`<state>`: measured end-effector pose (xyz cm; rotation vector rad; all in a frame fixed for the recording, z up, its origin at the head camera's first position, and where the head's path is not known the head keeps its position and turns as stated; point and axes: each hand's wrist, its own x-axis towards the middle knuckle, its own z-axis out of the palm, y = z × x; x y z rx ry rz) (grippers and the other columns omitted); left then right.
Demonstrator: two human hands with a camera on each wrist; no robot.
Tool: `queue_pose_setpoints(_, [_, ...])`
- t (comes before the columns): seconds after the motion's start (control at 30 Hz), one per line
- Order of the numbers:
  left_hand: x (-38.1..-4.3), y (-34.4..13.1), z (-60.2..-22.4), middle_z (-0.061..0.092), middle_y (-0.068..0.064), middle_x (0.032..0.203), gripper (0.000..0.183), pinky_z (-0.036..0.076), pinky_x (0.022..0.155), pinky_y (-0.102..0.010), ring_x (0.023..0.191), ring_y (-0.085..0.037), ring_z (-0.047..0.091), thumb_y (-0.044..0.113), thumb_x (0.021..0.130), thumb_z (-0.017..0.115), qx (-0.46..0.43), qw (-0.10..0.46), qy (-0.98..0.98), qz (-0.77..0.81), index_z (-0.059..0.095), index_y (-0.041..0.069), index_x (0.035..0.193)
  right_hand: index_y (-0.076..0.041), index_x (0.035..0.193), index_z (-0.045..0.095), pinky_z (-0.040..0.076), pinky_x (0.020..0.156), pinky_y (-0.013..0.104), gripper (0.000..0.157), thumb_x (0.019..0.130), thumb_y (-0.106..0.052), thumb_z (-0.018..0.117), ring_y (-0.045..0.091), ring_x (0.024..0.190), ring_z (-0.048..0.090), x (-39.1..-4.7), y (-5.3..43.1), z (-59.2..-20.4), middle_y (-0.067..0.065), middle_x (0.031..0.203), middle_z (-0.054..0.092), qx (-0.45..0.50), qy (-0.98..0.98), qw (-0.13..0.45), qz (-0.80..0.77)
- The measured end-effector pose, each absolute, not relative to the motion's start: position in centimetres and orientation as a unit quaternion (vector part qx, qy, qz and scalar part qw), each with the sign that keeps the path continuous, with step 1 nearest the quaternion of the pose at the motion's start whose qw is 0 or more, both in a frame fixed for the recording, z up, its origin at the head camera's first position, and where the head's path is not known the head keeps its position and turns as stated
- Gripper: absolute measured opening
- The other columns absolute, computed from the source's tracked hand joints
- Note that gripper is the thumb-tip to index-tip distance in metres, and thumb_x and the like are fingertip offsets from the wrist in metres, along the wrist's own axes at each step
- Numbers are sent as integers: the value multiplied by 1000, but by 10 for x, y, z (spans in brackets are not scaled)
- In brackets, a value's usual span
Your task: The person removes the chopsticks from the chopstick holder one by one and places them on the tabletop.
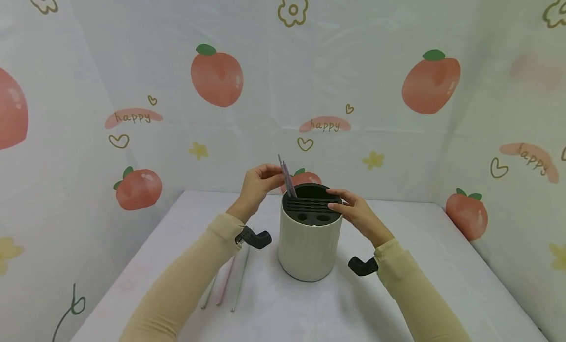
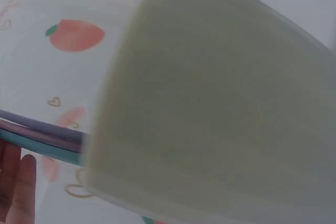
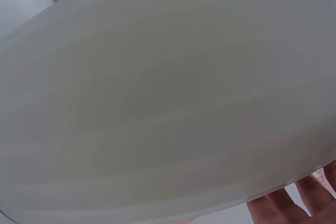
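A cream utensil holder (image 1: 309, 248) with a black slotted top (image 1: 311, 212) stands upright on the table. Several slim chopsticks (image 1: 288, 180), purple and teal in the left wrist view, lean out of its left back opening. My left hand (image 1: 258, 185) pinches them near their upper part; its fingers show at the edge of the left wrist view, beside the chopsticks (image 2: 42, 137). My right hand (image 1: 360, 214) grips the holder's right rim, thumb and a finger over the black top. The pale holder wall (image 3: 168, 93) fills most of the right wrist view.
Several more chopsticks (image 1: 224, 283), pink and pale green, lie on the white table (image 1: 283, 312) left of the holder, partly behind my left sleeve (image 1: 190, 278). A white curtain (image 1: 265, 126) with printed fruit surrounds the table. Dark wrist cameras (image 1: 256, 238) jut inward from both wrists.
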<state>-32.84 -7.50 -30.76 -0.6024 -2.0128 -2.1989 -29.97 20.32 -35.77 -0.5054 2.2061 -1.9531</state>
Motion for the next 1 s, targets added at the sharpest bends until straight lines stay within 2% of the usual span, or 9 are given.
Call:
queue_pose_setpoints(0.07, [-328,-76,-294,68,5,86,10,57,85,-28,82,-7,68,-4,88,66,-205,68,-635,-742,65,2,96,-3,144,39,41,101,20,56,95,-14,62,4,119,50,-300,203,-358,12,154,32,-168,737,77,-650])
queue_pose_setpoints(0.17, [-325,-82,-264,68,3,84,19,58,82,-28,78,-8,68,-8,88,63,-211,103,-578,-781,67,10,89,-3,144,40,42,100,19,56,95,-13,62,4,119,51,-300,203,-358,12,154,32,-169,736,77,-652])
queue_pose_setpoints(0.27, [-321,-92,-231,67,1,84,22,59,80,-28,76,-10,67,-8,87,64,-222,146,-519,-812,69,13,85,-2,144,39,43,98,17,56,95,-13,62,3,117,52,-300,203,-358,14,154,32,-171,733,76,-654])
queue_pose_setpoints(0.4, [-317,-115,-198,64,-3,86,11,59,78,-28,75,-13,65,-4,85,69,-229,197,-456,-837,70,6,91,-2,144,39,43,98,17,56,95,-13,62,3,116,53,-301,203,-359,14,154,32,-172,732,77,-654])
queue_pose_setpoints(0.53, [-321,-142,-189,63,-6,86,13,59,74,-26,74,-15,65,-1,83,71,-195,216,-443,-848,69,-1,96,-3,144,39,42,100,18,55,95,-14,62,4,118,51,-301,205,-358,13,154,32,-172,736,77,-650])
queue_pose_setpoints(0.6, [-325,-156,-196,64,-5,86,12,59,72,-25,75,-15,65,0,83,72,-164,216,-458,-846,71,0,96,-3,144,39,42,99,17,56,95,-14,62,4,119,50,-301,205,-357,13,154,31,-174,737,75,-649])
queue_pose_setpoints(0.7, [-332,-178,-219,65,-1,86,19,58,72,-22,77,-11,65,2,86,70,-112,192,-528,-820,68,-2,104,-2,144,39,43,98,16,56,94,-14,63,4,118,51,-300,204,-356,14,154,31,-173,735,73,-652])
queue_pose_setpoints(0.87, [-338,-214,-283,65,12,83,42,56,75,-16,79,-1,64,6,93,63,-31,95,-691,-716,52,-11,130,0,144,39,43,98,16,55,94,-11,62,3,115,53,-300,203,-358,15,153,32,-171,732,74,-655])
queue_pose_setpoints(1.0, [-336,-236,-339,65,13,83,46,56,76,-17,77,1,62,7,95,61,15,27,-764,-644,47,-15,133,-1,143,40,42,99,17,54,95,-10,61,3,113,54,-300,203,-359,15,152,34,-172,734,72,-653])
